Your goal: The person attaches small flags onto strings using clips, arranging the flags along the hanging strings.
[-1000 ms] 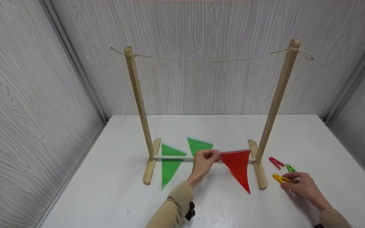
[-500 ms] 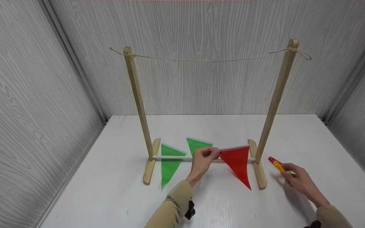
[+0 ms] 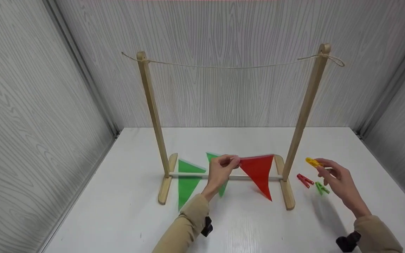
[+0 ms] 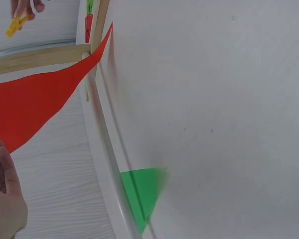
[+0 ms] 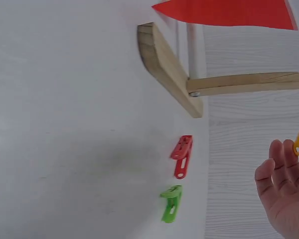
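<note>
My left hand point(image 3: 220, 173) pinches a red triangular flag point(image 3: 259, 174) by its top left corner, so the flag hangs point down above the table. To the right, my right hand point(image 3: 341, 181) holds a yellow clothespin point(image 3: 313, 162) between thumb and fingers, raised off the table. Below it lie a red clothespin point(image 3: 304, 180) and a green clothespin point(image 3: 321, 188). One green flag point(image 3: 188, 182) lies at the left across the stand's low white bar; a second green flag point(image 3: 223, 189) is partly hidden behind my left hand.
A wooden stand has a left post point(image 3: 155, 116) and a right post point(image 3: 304, 119) on flat feet. Between their tops a thin string point(image 3: 223, 67) is tied, sagging slightly. A white rod point(image 3: 255, 176) joins the feet. Grey wood-grain panels point(image 3: 230, 98) enclose the white table point(image 3: 118, 211).
The yellow clothespin has been lifted off the table in my right hand, rising past the red and green ones. My left hand has raised the red flag a little and shifted slightly left.
</note>
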The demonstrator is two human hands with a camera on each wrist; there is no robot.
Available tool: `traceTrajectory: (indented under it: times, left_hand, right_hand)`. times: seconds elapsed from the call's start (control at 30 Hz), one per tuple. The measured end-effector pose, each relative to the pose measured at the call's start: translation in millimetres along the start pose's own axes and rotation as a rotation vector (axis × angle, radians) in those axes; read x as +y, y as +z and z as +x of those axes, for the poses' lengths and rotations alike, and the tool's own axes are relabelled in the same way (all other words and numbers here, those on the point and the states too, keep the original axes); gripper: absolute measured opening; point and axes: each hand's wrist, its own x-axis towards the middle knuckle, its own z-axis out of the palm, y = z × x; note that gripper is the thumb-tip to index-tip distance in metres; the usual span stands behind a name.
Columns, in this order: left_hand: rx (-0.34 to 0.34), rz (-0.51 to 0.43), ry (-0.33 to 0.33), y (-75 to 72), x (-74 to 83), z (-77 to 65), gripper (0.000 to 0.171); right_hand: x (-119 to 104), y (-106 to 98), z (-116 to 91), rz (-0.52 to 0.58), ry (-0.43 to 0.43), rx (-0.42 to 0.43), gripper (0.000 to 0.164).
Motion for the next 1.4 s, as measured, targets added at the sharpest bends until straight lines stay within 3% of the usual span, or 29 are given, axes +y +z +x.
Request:
traceTrajectory:
  times: [0.17, 0.5, 0.73, 1.17, 1.4]
  left_hand:
    - [-0.003, -0.017, 0.048, -1.8, 9.4, 5.3, 0.02]
    - [0.015, 0.023, 0.092, -4.3, 35.6, 15.8, 0.021]
    - [0.04, 0.041, 0.134, -1.6, 57.4, 23.3, 0.019]
    - [0.066, 0.004, 0.231, 5.4, 106.0, 43.7, 0.019]
    - [0.087, 0.044, 0.27, 6.7, 131.6, 50.6, 0.022]
  right_hand:
    - [-22, -8, 8, 0.04, -0.126, 0.112, 0.032]
    - [-66, -31, 30, 0.177, -0.177, 0.182, 0.032]
    - [-96, -40, 44, 0.519, -0.261, 0.235, 0.025]
    - [-146, -45, 73, 0.853, -0.408, 0.232, 0.029]
    - [-169, -53, 86, 1.008, -0.52, 0.222, 0.024]
